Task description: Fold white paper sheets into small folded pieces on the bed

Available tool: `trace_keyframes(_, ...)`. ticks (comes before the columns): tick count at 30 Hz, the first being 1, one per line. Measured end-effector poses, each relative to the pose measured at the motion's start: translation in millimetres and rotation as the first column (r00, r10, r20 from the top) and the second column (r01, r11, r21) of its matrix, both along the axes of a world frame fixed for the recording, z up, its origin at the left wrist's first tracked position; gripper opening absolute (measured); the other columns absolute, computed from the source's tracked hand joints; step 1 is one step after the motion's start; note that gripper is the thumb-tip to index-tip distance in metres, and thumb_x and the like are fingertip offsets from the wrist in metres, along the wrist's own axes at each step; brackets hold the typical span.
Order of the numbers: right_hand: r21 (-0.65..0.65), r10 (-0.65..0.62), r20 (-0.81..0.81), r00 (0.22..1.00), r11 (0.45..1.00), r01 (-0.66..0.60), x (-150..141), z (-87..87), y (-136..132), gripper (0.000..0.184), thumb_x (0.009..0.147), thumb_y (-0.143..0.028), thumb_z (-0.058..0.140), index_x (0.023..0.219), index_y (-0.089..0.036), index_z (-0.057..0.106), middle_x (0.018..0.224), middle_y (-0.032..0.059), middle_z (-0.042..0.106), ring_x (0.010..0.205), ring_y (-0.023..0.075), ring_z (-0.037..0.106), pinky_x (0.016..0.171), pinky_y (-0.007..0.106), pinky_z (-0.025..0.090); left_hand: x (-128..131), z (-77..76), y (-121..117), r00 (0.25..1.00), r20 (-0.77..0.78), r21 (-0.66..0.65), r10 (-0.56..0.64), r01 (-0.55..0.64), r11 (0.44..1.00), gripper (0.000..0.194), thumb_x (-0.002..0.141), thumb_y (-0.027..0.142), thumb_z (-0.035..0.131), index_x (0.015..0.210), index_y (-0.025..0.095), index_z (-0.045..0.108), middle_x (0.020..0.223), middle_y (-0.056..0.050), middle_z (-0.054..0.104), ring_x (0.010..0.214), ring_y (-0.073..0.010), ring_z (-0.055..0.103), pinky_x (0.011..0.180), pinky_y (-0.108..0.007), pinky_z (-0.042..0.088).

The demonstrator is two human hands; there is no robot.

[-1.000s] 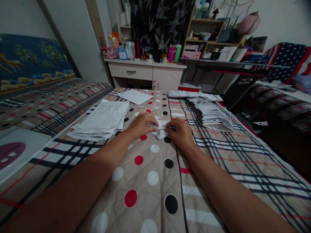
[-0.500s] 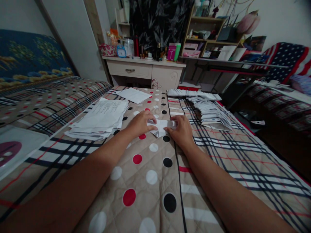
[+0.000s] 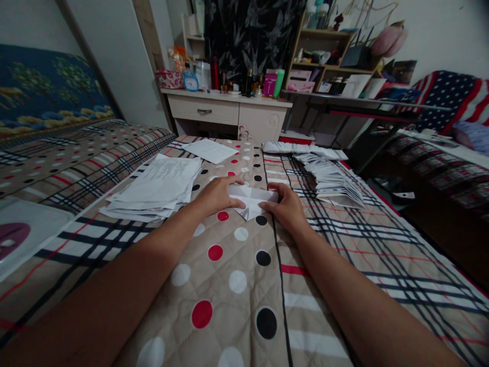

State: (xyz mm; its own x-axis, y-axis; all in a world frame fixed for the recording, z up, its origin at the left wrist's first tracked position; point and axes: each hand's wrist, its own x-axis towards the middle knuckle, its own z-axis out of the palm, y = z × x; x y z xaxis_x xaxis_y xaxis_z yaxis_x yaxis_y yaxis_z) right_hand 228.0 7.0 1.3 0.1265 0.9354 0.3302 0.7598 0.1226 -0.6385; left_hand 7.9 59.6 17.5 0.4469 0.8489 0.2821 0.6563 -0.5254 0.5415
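Beneath the fingers, one broad patterned bedspread [image 3: 252,244]. Over it, two bare arms [image 3: 130,270], ending in left hand [image 3: 219,196] and right hand [image 3: 286,204]: wider apart than a second ago, baring more paper between, so, by judgement, at a spreading or flattening stage of folding. Left of the fingers, one stack of printed sheets [image 3: 153,183]. Beyond them rightward, one fan of folded pieces [image 3: 338,181], apparently too tightly packed to count, and one row of folded pieces [image 3: 305,149]; beyond leftward, one smaller lot of white paper [image 3: 211,151]. Smallest, between thumbs and fingers, gripped at both ends: one creased paper [image 3: 252,200].
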Motion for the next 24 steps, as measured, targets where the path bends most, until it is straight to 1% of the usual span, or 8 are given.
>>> trace_keyframes(5, -0.127, 0.041, -0.007, 0.999, 0.991, -0.042, 1, 8.2, -3, 0.043, 0.065, -0.033, 0.079, 0.107, -0.023, 0.073, 0.090, 0.0028, 0.074, 0.079, 0.0204, 0.065, 0.069, 0.032, 0.050, -1, 5.1, 2, 0.996, -0.058, -0.057, -0.066, 0.063, 0.996, 0.036, 0.060, 0.041, 0.083, 0.086, 0.018, 0.075, 0.085, -0.004, 0.073, 0.076, -0.0221, 0.066, 0.069, -0.032, 0.049)
trace_keyframes(9, -0.133, 0.028, 0.022, 0.999, 0.991, -0.024, 1, 11.1, -5, 0.044, 0.064, -0.037, 0.079, 0.105, -0.023, 0.073, 0.087, 0.0018, 0.073, 0.075, 0.0190, 0.064, 0.064, 0.028, 0.047, 1, 9.4, -1, 0.995, -0.049, -0.068, -0.085, 0.081, 0.994, 0.030, 0.062, 0.036, 0.081, 0.084, 0.017, 0.075, 0.079, -0.003, 0.071, 0.071, -0.0200, 0.064, 0.063, -0.029, 0.046)
trace_keyframes(13, -0.134, 0.051, 0.004, 0.999, 0.990, -0.050, 0, 12.1, -7, 0.028, 0.066, -0.039, 0.076, 0.087, -0.020, 0.073, 0.070, -0.0010, 0.067, 0.063, 0.0171, 0.059, 0.057, 0.027, 0.042, 3, 12.7, -4, 0.997, -0.012, -0.064, -0.074, 0.073, 0.995, 0.024, 0.063, 0.031, 0.080, 0.082, 0.017, 0.074, 0.070, 0.001, 0.067, 0.066, -0.0173, 0.061, 0.058, -0.027, 0.042)
trace_keyframes(16, 0.067, 0.025, -0.063, 0.998, 0.998, -0.021, -3, 17.6, -12, 0.012, 0.072, -0.029, 0.068, 0.081, -0.020, 0.069, 0.067, -0.0010, 0.063, 0.063, 0.0172, 0.057, 0.060, 0.028, 0.043, 7, 17.2, -7, 0.997, 0.072, 0.123, -0.028, 0.019, 0.992, 0.013, 0.067, 0.024, 0.076, 0.076, 0.018, 0.070, 0.070, 0.002, 0.065, 0.066, -0.0152, 0.058, 0.061, -0.027, 0.041)
trace_keyframes(18, 0.287, 0.036, -0.015, 0.999, 0.958, -0.030, -5, 23.5, -16, 0.006, 0.074, -0.017, 0.061, 0.077, -0.021, 0.065, 0.077, 0.0016, 0.065, 0.076, 0.0193, 0.060, 0.072, 0.031, 0.046, 11, 20.9, -11, 0.987, 0.152, 0.303, -0.050, 0.001, 0.953, 0.003, 0.072, 0.016, 0.068, 0.072, 0.018, 0.066, 0.075, 0.000, 0.065, 0.071, -0.0152, 0.059, 0.067, -0.028, 0.043)
trace_keyframes(19, 0.365, 0.047, 0.036, 0.998, 0.929, -0.057, -6, 26.3, -18, 0.011, 0.073, -0.012, 0.058, 0.075, -0.021, 0.064, 0.083, 0.0030, 0.066, 0.084, 0.0205, 0.061, 0.078, 0.032, 0.046, 13, 22.4, -13, 0.983, 0.171, 0.389, -0.069, -0.003, 0.921, 0.007, 0.074, 0.012, 0.064, 0.070, 0.018, 0.064, 0.077, -0.001, 0.065, 0.075, -0.0158, 0.059, 0.070, -0.029, 0.044)
trace_keyframes(22, 0.421, 0.044, 0.191, 0.981, 0.899, -0.122, -5, 30.3, -21, 0.018, 0.074, -0.006, 0.053, 0.074, -0.022, 0.060, 0.093, 0.0052, 0.066, 0.095, 0.0222, 0.059, 0.087, 0.035, 0.043, 16, 23.1, -19, 0.992, 0.091, 0.565, -0.083, 0.017, 0.825, 0.016, 0.075, 0.006, 0.054, 0.069, 0.019, 0.059, 0.080, -0.003, 0.062, 0.083, -0.0187, 0.057, 0.079, -0.033, 0.044)
trace_keyframes(24, 0.389, 0.035, 0.267, 0.963, 0.911, -0.140, -4, 28.5, -20, 0.018, 0.075, -0.006, 0.053, 0.075, -0.022, 0.061, 0.096, 0.0053, 0.066, 0.097, 0.0224, 0.058, 0.087, 0.036, 0.041, 16, 20.4, -22, 0.998, -0.030, 0.597, -0.061, 0.067, 0.800, 0.018, 0.075, 0.003, 0.052, 0.072, 0.020, 0.058, 0.081, -0.004, 0.061, 0.085, -0.0204, 0.056, 0.079, -0.035, 0.042)
